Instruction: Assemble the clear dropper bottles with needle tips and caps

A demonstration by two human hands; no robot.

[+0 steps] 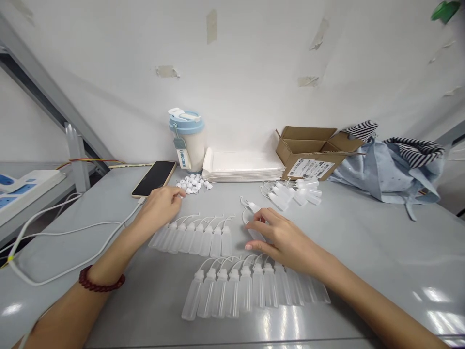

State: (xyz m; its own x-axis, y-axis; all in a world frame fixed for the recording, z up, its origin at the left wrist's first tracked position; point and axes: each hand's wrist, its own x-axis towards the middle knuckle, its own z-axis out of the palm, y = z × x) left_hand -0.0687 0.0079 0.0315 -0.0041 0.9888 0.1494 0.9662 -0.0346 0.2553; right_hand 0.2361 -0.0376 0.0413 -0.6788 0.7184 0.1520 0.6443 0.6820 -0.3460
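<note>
My left hand, with a dark red bead bracelet on its wrist, reaches toward a pile of small white caps; its fingertips are pinched together at the pile's left edge. My right hand rests on the table with its fingers curled round a small clear squeeze bottle that has a thin tethered cap. Two rows of the same clear bottles lie flat: a far row under my left hand and a near row below my right hand.
A black phone on a white cable lies at the left. A blue-lidded tumbler, a stack of white trays, an open cardboard box and more loose bottles stand behind. Blue cloth lies at the right.
</note>
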